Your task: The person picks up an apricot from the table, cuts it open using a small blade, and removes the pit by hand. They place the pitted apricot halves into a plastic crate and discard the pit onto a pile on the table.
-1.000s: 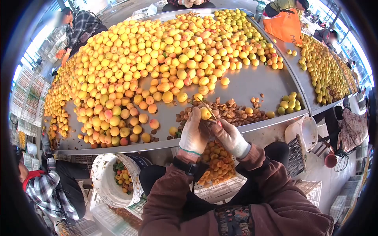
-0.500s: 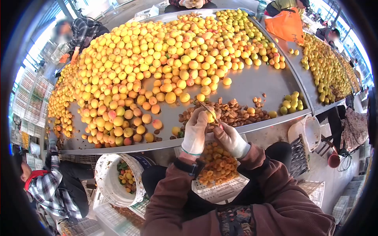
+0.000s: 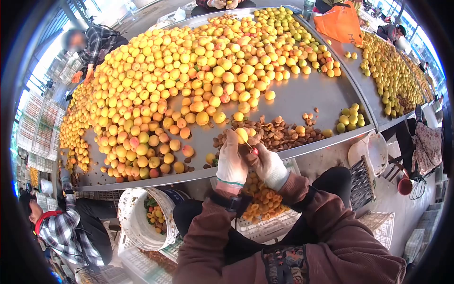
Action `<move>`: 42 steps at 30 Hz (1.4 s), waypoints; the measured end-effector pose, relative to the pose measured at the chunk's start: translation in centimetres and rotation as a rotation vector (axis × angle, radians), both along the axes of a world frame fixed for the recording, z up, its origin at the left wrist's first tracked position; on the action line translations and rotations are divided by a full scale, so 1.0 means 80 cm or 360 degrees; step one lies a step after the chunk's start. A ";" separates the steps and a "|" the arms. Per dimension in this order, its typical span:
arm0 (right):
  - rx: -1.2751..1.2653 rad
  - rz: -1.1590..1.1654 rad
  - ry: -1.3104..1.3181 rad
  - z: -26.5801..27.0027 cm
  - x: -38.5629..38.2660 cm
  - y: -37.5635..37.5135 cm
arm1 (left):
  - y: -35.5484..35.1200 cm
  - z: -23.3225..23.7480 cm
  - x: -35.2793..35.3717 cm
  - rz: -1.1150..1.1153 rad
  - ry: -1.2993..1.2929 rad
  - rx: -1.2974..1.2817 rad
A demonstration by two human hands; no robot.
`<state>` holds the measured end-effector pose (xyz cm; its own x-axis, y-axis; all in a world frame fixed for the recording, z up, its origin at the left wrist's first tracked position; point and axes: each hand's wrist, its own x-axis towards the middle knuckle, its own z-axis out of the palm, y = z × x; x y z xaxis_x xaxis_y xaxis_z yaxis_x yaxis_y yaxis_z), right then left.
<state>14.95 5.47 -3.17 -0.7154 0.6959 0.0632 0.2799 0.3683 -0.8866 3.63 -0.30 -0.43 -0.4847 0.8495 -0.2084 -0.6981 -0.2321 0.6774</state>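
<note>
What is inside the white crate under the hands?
Orange apricot pieces fill the white crate. The left hand with an apricot and the right hand with a knife cover its far part.

Gloved left hand (image 3: 231,161) and right hand (image 3: 267,164) meet before the body, touching, fingers curled closed; elbows bent, forearms angled inward.

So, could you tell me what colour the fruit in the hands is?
The fruit is yellow; head view.

Single head-worn view, close, down over table (image 3: 302,102) edge.
</note>
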 end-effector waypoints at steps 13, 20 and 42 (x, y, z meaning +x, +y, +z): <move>-0.0321 0.0022 0.0282 0.009 0.003 0.001 | 0.008 0.008 -0.005 0.0188 0.0835 -0.0011; -0.0171 0.0004 0.0101 0.013 0.004 0.003 | -0.001 0.019 -0.008 -0.0097 0.0146 -0.0069; 0.0273 0.0028 -0.0169 0.010 0.000 0.003 | -0.003 0.007 0.007 -0.0044 0.0228 -0.0175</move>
<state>14.91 5.71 -2.34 -0.7365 0.6685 0.1032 0.3608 0.5173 -0.7761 4.21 -0.54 0.10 -0.4931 0.8387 -0.2312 -0.5975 -0.1333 0.7907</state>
